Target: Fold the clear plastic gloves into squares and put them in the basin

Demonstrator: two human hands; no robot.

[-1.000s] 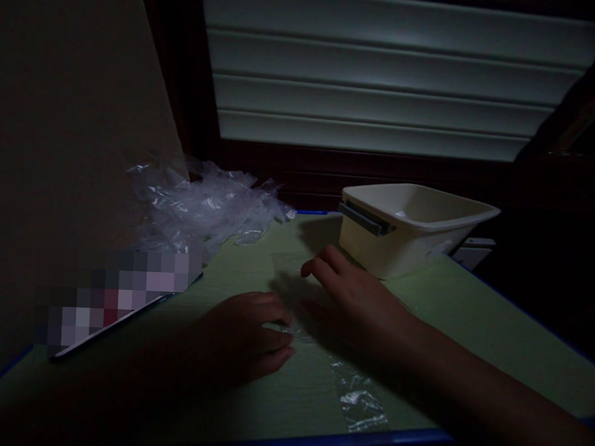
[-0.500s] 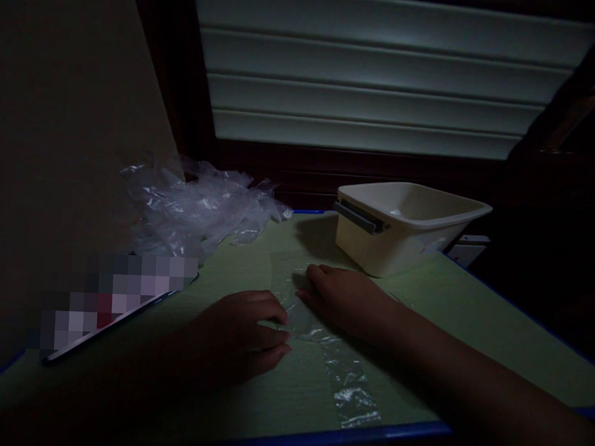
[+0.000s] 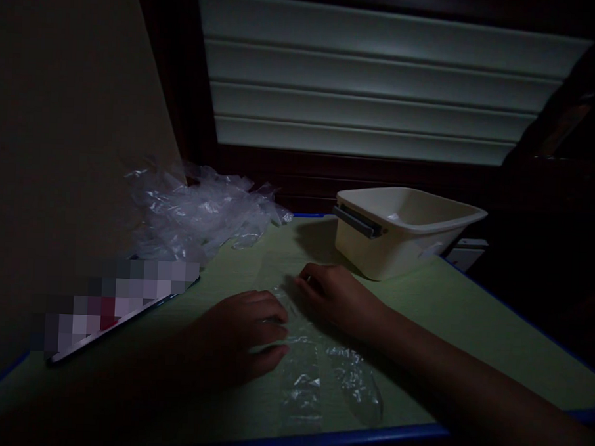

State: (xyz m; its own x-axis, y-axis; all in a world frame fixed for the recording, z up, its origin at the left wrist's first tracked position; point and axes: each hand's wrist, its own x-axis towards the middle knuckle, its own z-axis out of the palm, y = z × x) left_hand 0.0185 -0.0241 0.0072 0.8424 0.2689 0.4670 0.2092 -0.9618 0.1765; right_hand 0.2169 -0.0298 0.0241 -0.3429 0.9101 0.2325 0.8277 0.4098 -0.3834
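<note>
A thin clear plastic bag lies flat on the green tabletop, with two shiny strips reaching toward the front edge. My left hand rests at the bag's left side, its fingers bent but apart, holding nothing that I can see. Over the upper part of the bag, my right hand has its fingers curled together, apparently pinching the film; the exact contact is hard to see in the dim light.
A heap of crumpled clear plastic bags sits at the back left. In front of it lies a blurred-out flat device. A cream bin with a grey handle stands at the back right. Blue edging borders the table.
My right hand has shifted slightly left. A second strip of the bag now shows to the left of the first, which has changed shape. The left hand has barely moved.
</note>
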